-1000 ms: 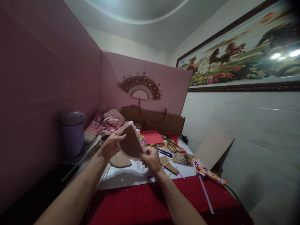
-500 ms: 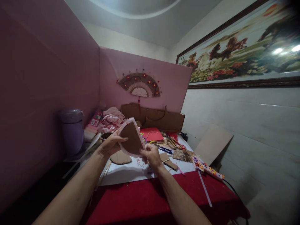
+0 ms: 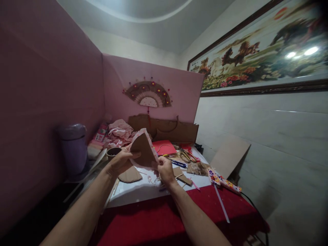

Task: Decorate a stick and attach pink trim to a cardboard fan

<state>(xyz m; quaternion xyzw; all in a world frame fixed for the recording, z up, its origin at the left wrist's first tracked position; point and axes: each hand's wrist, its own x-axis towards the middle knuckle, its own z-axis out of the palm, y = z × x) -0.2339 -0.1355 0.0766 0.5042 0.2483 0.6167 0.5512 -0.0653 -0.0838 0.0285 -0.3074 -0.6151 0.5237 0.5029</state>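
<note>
Both my hands hold a fabric-edged cardboard wedge [image 3: 144, 153] up over the surface [image 3: 138, 193].

My left hand [image 3: 120, 162] pinches the wedge's near side, thumb across its brown face. My right hand [image 3: 164, 169] is closed on the lower corner. Pale patterned fabric [image 3: 140, 133] wraps its rim, possibly glued, though the light is dim. I judge I'm turning the fabric over the edge, which calls for firm pressing along the curve. A second cardboard piece [image 3: 130, 175] lies below my left hand, with scissors [image 3: 188, 156] and a red sheet [image 3: 164, 147] beyond my right. A decorated fan [image 3: 148, 94] hangs on the pink partition [image 3: 184, 95] ahead.
</note>
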